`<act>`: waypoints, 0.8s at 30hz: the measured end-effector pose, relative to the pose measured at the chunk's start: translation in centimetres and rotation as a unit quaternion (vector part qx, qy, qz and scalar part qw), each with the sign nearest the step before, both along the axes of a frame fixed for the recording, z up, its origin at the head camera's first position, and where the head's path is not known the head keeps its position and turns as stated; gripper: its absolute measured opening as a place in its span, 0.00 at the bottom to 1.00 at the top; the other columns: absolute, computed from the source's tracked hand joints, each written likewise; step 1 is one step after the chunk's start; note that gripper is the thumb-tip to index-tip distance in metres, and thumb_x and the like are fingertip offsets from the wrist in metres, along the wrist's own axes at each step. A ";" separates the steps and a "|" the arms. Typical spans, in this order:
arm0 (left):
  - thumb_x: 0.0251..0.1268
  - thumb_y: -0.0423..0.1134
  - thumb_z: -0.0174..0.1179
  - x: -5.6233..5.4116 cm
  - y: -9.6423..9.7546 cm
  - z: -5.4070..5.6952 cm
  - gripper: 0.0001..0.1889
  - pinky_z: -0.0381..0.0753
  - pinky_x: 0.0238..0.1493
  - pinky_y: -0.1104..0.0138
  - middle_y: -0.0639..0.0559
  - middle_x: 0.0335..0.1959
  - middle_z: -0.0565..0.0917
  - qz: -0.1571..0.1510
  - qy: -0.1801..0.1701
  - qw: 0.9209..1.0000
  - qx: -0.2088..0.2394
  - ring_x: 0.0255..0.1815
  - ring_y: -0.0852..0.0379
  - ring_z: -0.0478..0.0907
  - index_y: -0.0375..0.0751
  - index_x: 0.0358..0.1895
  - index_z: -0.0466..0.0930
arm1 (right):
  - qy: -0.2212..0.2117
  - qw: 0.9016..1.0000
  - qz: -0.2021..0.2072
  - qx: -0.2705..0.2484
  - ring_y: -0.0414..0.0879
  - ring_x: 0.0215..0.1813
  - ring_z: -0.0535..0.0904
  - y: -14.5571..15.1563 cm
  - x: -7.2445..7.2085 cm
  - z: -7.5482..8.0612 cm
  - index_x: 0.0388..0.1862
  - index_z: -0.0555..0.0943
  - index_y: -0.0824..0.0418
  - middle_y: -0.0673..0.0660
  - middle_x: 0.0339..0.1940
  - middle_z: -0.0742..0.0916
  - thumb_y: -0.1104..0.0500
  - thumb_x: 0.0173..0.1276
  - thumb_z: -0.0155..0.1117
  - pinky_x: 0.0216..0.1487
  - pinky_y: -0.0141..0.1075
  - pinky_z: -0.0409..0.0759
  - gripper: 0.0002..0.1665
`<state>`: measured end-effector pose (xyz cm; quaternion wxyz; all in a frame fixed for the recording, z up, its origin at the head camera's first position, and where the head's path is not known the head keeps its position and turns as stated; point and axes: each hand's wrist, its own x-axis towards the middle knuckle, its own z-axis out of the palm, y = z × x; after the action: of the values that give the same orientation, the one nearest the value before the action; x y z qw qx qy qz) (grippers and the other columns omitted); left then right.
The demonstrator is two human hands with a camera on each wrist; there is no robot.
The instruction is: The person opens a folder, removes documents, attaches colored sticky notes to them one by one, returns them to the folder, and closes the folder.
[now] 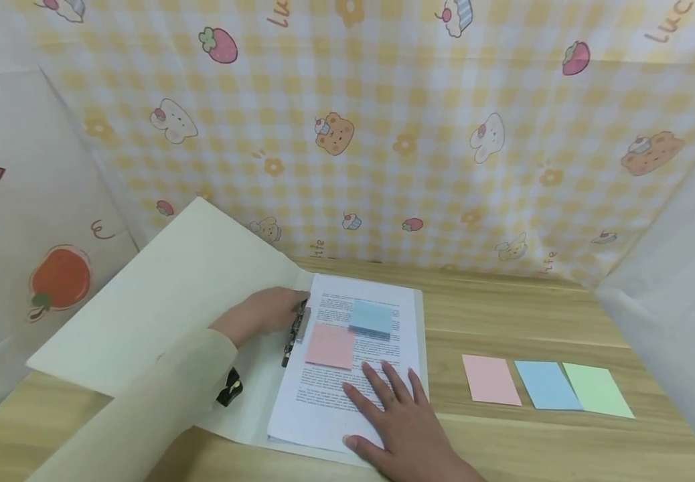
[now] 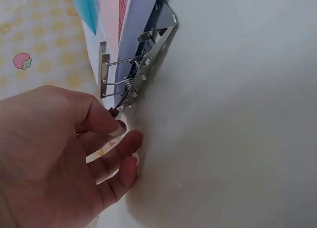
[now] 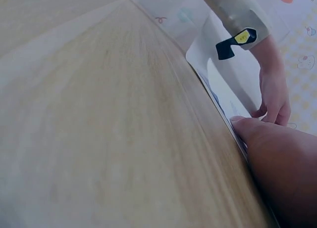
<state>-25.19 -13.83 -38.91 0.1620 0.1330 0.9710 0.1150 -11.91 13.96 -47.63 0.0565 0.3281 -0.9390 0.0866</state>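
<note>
A cream clip folder (image 1: 185, 281) lies open on the table, its cover spread to the left. Along its spine runs a metal lever clip (image 2: 148, 60) at the edge of a stack of printed sheets (image 1: 323, 422). With thumb and forefinger my left hand (image 1: 269, 310) pinches the dark tip at the clip's far end. On the top sheet are a pink sticky note (image 1: 330, 347) and a blue sticky note (image 1: 372, 316). My right hand (image 1: 410, 432) rests on the lower right of the sheets, fingers spread.
To the right of the folder, a pink note (image 1: 491, 380), a blue note (image 1: 546, 386) and a green note (image 1: 599, 389) lie in a row on the wooden table (image 1: 534, 455). A checked curtain (image 1: 383, 181) hangs behind, with pale cloth at both sides.
</note>
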 end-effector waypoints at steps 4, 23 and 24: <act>0.77 0.36 0.48 0.0 -0.3 -0.2 0.26 0.67 0.76 0.46 0.38 0.74 0.72 -0.003 0.012 1.000 0.004 0.75 0.40 0.70 0.36 0.75 0.65 | -0.009 1.000 0.000 0.000 0.59 0.83 0.57 -0.1 0.0 0.0 0.80 0.58 0.29 0.48 0.84 0.62 0.25 0.73 0.42 0.75 0.68 0.53 0.38; 0.71 0.31 0.52 5.7 -1.6 2.6 0.28 0.75 0.34 0.66 0.40 0.72 0.74 -0.004 0.085 0.995 0.056 0.38 0.54 0.77 0.38 0.74 0.68 | -0.009 1.000 -0.008 0.003 0.58 0.84 0.56 -0.1 -0.2 -0.2 0.80 0.57 0.30 0.48 0.84 0.61 0.24 0.73 0.41 0.76 0.67 0.51 0.38; 0.71 0.30 0.53 6.1 -1.6 2.7 0.27 0.72 0.31 0.68 0.40 0.72 0.75 -0.005 0.086 0.995 0.057 0.35 0.55 0.75 0.38 0.74 0.68 | -0.008 1.000 -0.008 0.003 0.58 0.84 0.56 -0.1 -0.2 -0.2 0.80 0.57 0.30 0.48 0.84 0.61 0.24 0.73 0.41 0.76 0.67 0.52 0.39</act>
<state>-19.09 -15.47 -36.18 0.0709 0.1565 0.9724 0.1579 -12.10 13.91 -47.83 0.0493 0.3201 -0.9422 0.0861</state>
